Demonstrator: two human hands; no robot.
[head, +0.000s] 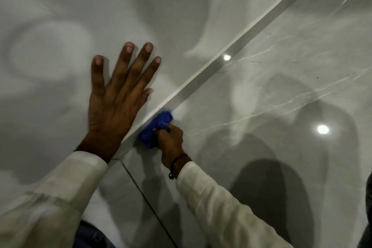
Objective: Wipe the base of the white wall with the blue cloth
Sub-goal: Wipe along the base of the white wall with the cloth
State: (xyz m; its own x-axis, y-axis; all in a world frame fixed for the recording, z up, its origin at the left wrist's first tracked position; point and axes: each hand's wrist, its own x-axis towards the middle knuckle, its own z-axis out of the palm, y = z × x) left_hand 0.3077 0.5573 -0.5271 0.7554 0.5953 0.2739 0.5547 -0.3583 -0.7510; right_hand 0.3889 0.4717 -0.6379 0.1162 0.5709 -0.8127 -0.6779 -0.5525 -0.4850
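Blue cloth (156, 129): soft, light, bunched; clenched in right hand (171, 140), pressed to wall base (203, 74) at floor (261, 147) edge. Left hand (118, 94): splayed flat on white wall (60, 26).

Dim, greyish light. Two round lamp glares on glossy floor (281, 147). Soft overlapping shadows across wall (60, 16) and floor. Overall soft focus; skirting line bends toward frame edges.
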